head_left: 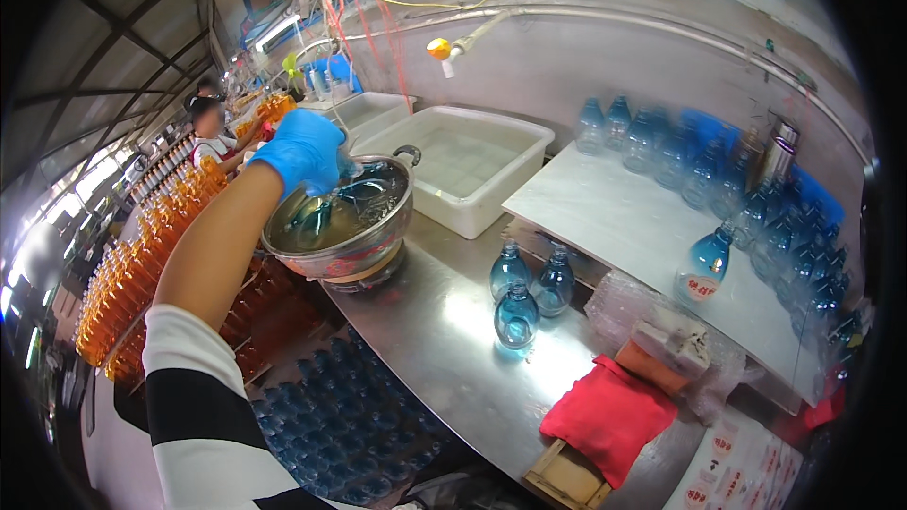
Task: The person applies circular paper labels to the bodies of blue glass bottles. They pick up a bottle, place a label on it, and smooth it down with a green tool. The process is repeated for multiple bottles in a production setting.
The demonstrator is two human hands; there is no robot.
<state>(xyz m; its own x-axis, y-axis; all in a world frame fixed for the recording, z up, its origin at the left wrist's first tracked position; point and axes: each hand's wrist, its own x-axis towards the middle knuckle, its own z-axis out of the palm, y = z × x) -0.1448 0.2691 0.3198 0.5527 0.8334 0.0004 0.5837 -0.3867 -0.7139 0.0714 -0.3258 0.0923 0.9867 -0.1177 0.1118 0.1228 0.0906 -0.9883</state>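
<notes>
My left hand, in a blue glove, is over a metal pot of liquid at the left end of the steel table. Its fingers are closed, apparently around a clear blue bottle, mostly hidden by the glove. Blue bottle shapes show in the pot's liquid. The pot has patterned sides and a dark looped handle. My right hand is out of view. Three blue bottles stand close together on the steel table, right of the pot. One labelled blue bottle stands on the white board.
A white tub of water sits behind the pot. Several blue bottles line the white board's back and right edges. A red cloth, bubble wrap and label sheets lie nearer. Orange bottles and another person are left.
</notes>
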